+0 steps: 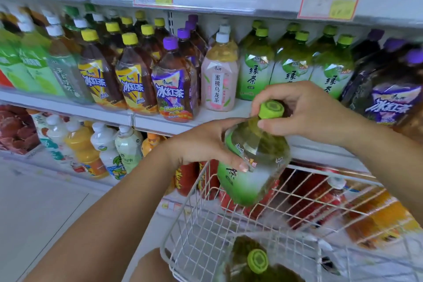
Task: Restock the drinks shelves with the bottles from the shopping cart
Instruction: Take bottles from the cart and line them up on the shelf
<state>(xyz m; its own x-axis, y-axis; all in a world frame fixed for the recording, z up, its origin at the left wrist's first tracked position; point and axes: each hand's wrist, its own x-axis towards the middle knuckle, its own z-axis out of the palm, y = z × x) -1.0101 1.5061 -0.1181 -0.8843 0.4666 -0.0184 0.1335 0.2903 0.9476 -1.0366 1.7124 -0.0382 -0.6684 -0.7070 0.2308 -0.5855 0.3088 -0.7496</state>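
Both hands are carrying one green tea bottle [254,167] above the far rim of the shopping cart [184,208]: the left hand [206,142] is wrapping fingers and thumb round the bottle's shoulder and label to bear the weight, while the right hand [304,110] is pinching the green cap [271,109] from above, seemingly to steer the tilted bottle. It is hanging just in front of the middle shelf [158,124] and its front edge, below the matching green tea row [254,68], likely its destination, and another green-capped bottle [257,261] is lying at the cart's near edge
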